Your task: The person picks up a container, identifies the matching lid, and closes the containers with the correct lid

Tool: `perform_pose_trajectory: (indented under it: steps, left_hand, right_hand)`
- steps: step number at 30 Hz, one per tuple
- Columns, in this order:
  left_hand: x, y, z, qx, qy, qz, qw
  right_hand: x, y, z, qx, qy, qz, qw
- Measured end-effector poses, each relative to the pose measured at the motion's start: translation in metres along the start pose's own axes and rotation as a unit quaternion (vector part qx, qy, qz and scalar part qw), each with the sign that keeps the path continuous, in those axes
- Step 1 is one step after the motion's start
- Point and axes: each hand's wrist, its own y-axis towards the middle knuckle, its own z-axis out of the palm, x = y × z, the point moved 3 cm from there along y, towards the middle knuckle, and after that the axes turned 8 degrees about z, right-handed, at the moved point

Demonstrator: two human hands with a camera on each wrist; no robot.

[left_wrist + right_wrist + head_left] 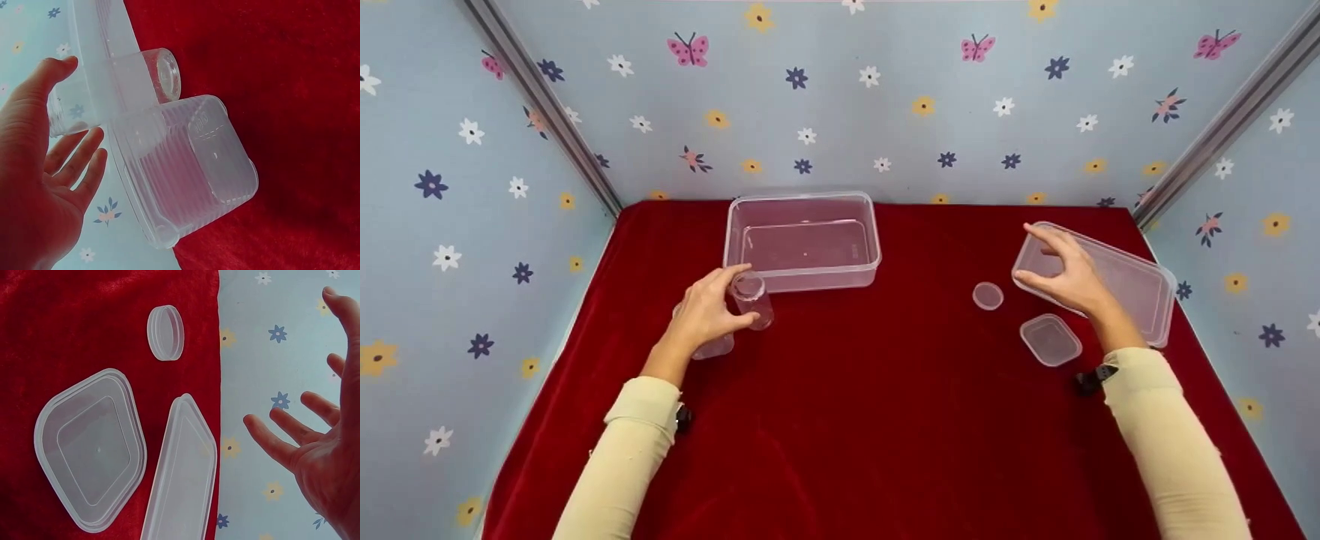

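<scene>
Left hand [706,311] curls loosely round the small clear jar [751,298], a light, stiff, likely slippery thing; best gripped round its sides. Right hand [1061,271], fingers spread, rests on the large lid [1132,289], thin and flexible, holding nothing.

A table covered in red velvet cloth [885,420] carries clear plastic ware. A large rectangular container [802,240] sits at the back, with a small round jar [752,298] and a small square tub [711,346] near its left corner. To the right lie a large rectangular lid [1132,281], a small square lid [1050,340] and a round lid [988,295].
</scene>
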Motion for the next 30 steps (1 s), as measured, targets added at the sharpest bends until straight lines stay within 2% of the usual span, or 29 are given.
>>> perform_pose_trajectory:
  steps: [9,19,30]
  left_hand:
    - [0.002,0.002,0.002,-0.016,-0.005,0.014,0.9998]
    - [0.003,0.003,0.002,-0.019,-0.008,0.014,0.9997]
    - [0.000,0.004,0.001,-0.023,-0.008,0.019,0.9995]
  right_hand:
    - [0.001,0.001,0.005,0.013,0.037,0.002,0.999]
    - [0.001,0.005,0.008,0.012,0.057,-0.004,0.998]
    - [0.006,0.005,0.011,0.004,0.040,-0.017,0.999]
